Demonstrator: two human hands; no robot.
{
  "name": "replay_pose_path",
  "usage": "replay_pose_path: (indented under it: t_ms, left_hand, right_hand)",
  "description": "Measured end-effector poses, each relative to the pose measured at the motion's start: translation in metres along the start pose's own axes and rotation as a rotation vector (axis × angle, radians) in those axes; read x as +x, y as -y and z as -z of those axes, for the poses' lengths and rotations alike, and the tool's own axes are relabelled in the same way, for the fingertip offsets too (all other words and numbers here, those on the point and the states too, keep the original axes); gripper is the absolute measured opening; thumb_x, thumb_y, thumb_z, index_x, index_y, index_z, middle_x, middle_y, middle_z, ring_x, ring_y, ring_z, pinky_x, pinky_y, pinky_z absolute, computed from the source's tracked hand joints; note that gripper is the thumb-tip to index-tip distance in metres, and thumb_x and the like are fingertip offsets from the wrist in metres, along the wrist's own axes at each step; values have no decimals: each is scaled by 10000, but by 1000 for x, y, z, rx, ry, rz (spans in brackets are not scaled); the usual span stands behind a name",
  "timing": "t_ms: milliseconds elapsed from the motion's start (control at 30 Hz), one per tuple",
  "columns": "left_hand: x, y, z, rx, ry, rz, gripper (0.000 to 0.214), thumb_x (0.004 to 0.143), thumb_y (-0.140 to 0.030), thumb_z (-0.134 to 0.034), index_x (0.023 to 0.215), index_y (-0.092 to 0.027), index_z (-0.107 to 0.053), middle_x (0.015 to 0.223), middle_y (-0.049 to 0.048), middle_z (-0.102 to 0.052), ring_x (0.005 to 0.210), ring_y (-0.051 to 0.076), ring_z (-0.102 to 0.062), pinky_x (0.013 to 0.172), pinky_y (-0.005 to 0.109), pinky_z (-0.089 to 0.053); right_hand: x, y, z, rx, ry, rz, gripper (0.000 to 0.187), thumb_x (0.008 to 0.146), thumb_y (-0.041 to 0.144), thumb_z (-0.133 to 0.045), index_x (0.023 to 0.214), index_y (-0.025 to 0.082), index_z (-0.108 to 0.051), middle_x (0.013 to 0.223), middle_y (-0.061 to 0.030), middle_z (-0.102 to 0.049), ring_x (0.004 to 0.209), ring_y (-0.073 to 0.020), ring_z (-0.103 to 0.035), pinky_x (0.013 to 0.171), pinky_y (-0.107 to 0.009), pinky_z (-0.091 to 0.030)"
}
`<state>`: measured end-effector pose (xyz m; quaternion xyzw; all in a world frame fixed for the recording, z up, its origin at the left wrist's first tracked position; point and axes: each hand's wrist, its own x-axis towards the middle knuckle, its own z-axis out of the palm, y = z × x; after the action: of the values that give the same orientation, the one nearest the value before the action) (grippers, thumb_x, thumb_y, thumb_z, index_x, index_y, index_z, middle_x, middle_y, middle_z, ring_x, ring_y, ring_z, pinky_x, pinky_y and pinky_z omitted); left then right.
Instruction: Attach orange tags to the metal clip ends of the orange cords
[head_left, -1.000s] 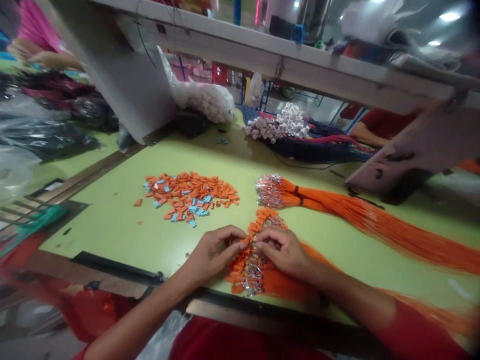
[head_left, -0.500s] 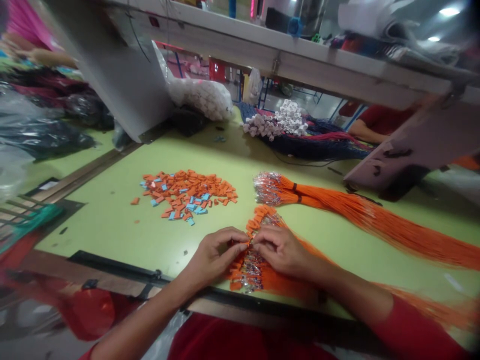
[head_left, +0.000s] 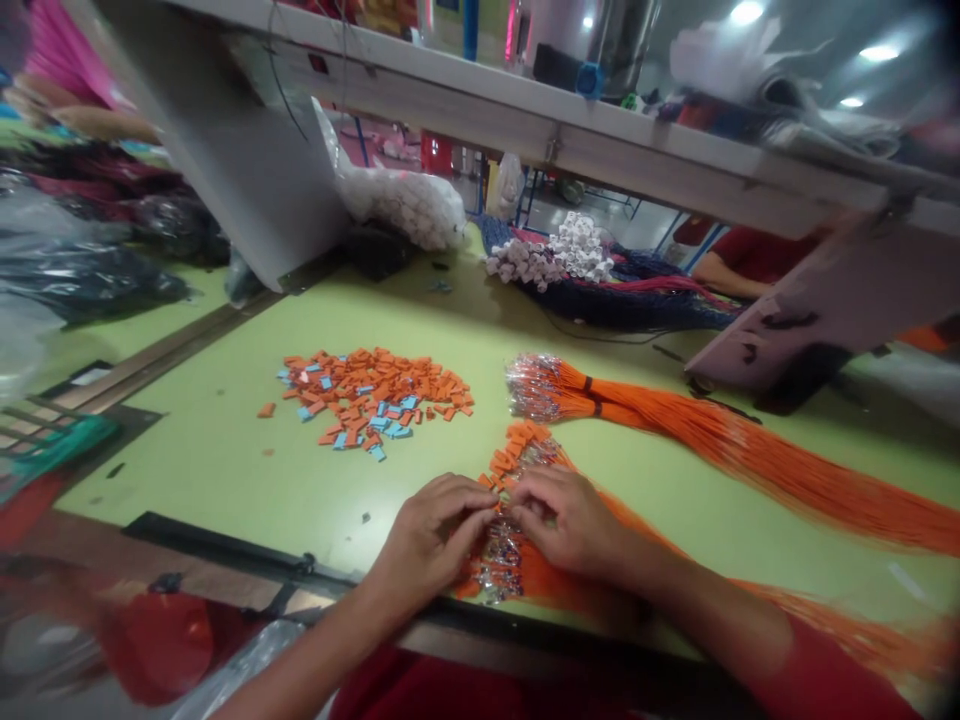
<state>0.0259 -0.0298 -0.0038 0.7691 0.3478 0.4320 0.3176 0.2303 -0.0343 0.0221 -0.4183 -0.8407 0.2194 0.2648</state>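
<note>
The left hand and the right hand meet at their fingertips, just above the shiny wire ends. On each hand the thumb and forefinger are drawn close, but what is clamped between them is too small and hidden for me to tell. I judge that the step in hand is fine fingertip work at one wire end; a next move there would call for a light, exact pinch, because the neighbouring ends lie very near.

Beside the fingers, small orange pieces form a slanting row along these ends, and the loose orange wires run to the right, partly under the right forearm. Farther left on the green table lies a pile of orange and blue pieces. Beyond the right hand rests a tied orange bundle.
</note>
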Motion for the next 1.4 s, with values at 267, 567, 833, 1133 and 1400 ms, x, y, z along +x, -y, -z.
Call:
replay_pose_path:
  t_ms: [267,567,833,1133,1400]
  left_hand:
    - [-1,-2,-3,32,20,-24,144,903,-129,-582,950,-192,-702,858,54,-745,785,172,-668,741,322,-539]
    - [-10,-5,0,115,4,-95,205,904,-96,-560,1040,-207,-667,931,67,-733,834,188,-663,752,325,-530]
    - [-21,-4,2,141,42,-147,231,884,-74,-551,1036,-213,-656,912,90,-717,806,210,-656,702,327,-521]
    - [-31,-1,2,55,59,-74,243,882,-83,-567,1065,-219,-652,941,89,-708,859,205,-664,733,318,-544]
    - [-29,-2,5,14,-1,-28,245,881,-100,-577,1061,-238,-667,956,76,-695,871,195,-669,731,303,-557]
  right_hand:
    - [0,3,0,19,28,-48,143,926,219,-534,793,198,-581,681,5,-576,638,-142,-502,633,-269,-388]
    - [-18,-23,57,-272,22,-389,448,892,395,-625,1266,171,-520,1209,-152,-624,1069,-296,-597,923,-470,-460]
    - [-13,-35,26,-169,65,-575,363,841,426,-662,1091,168,-608,846,-36,-656,754,-198,-601,682,-303,-457]
    - [-13,-49,23,-113,-4,-461,207,932,307,-505,797,190,-610,679,21,-567,627,-135,-503,595,-232,-374]
    - [-11,-43,29,-182,7,-406,274,994,337,-439,893,186,-645,840,-44,-618,772,-177,-586,721,-289,-462]
